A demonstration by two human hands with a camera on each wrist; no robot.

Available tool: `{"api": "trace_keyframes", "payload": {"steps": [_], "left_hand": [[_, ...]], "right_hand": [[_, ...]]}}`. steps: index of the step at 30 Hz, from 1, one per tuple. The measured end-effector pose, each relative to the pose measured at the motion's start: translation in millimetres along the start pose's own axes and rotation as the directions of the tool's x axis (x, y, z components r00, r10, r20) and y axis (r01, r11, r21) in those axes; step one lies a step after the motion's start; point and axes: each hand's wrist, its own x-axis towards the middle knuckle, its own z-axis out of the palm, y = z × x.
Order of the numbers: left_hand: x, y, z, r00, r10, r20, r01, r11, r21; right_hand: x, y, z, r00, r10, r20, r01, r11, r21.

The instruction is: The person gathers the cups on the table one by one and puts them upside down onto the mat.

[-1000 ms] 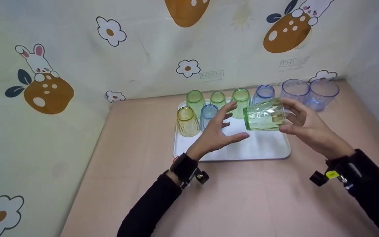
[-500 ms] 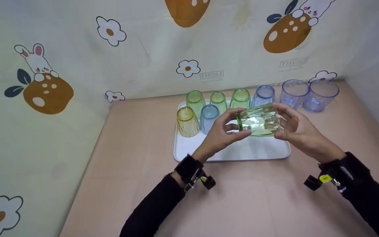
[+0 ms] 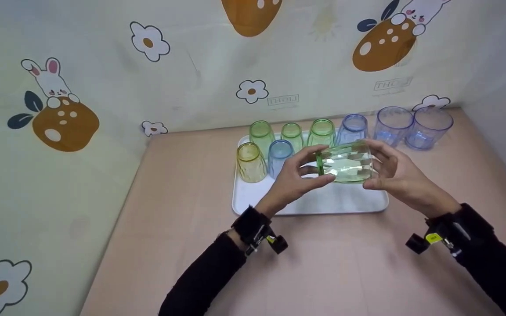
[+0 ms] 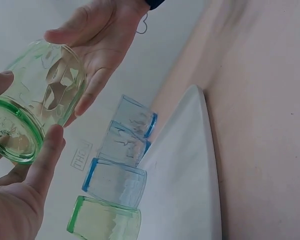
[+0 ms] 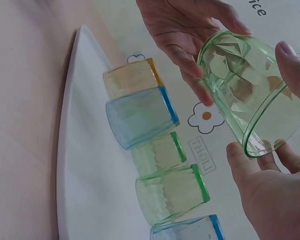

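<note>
A clear green faceted glass [image 3: 346, 164] lies sideways in the air above the white tray [image 3: 310, 204]. My left hand [image 3: 291, 179] grips its thick base end between thumb and fingers; the green base ring [image 4: 21, 125] shows in the left wrist view. At the opposite, open end, my right hand [image 3: 406, 177] holds the rim [image 5: 262, 117] with thumb and fingers. Behind it on the tray, several glasses stand upside down: a yellow one [image 3: 251, 170], a light blue one [image 3: 279, 160], green ones [image 3: 261, 131] and another blue one [image 3: 352, 127].
Two larger bluish glasses, one [image 3: 392, 125] beside the other [image 3: 428, 129], stand mouth up on the table [image 3: 182, 228] right of the tray. A patterned sheet [image 3: 200, 66] rises behind the table, with a pale wall [image 3: 503, 87] at the right.
My left hand has moved from beside the green glass onto its base end and gripped it. The right hand has brought the glass slightly left and lower. The other glasses have stayed put.
</note>
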Motion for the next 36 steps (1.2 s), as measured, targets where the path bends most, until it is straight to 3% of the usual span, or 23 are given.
{"api": "trace_keyframes", "payload": {"steps": [12,20,24,30,36], "left_hand": [[2.2,3.6,0.2,1.000,-0.001,0.006,0.001,1.000,0.010],[7.8,10.0,-4.9,1.000,0.017,-0.025,-0.013,0.991,0.131],[10.9,13.1,-7.5,0.999,0.012,-0.031,-0.005,0.975,0.223],[15.6,13.3,-11.2,1.000,0.023,-0.007,-0.019,0.920,0.391],[18.6,16.5,-13.1,1.000,0.008,0.012,-0.014,0.792,0.611]], "right_hand": [[-1,5,-5.2,1.000,-0.005,-0.001,0.005,1.000,-0.005],[-4,3,-21.5,0.995,-0.081,-0.062,0.087,0.991,0.100],[-6,3,-31.8,0.989,-0.097,-0.114,0.111,0.985,0.130],[-7,5,-48.4,0.967,-0.127,-0.220,0.180,0.953,0.243],[-10,9,-59.3,0.948,-0.160,-0.274,0.247,0.913,0.324]]}}
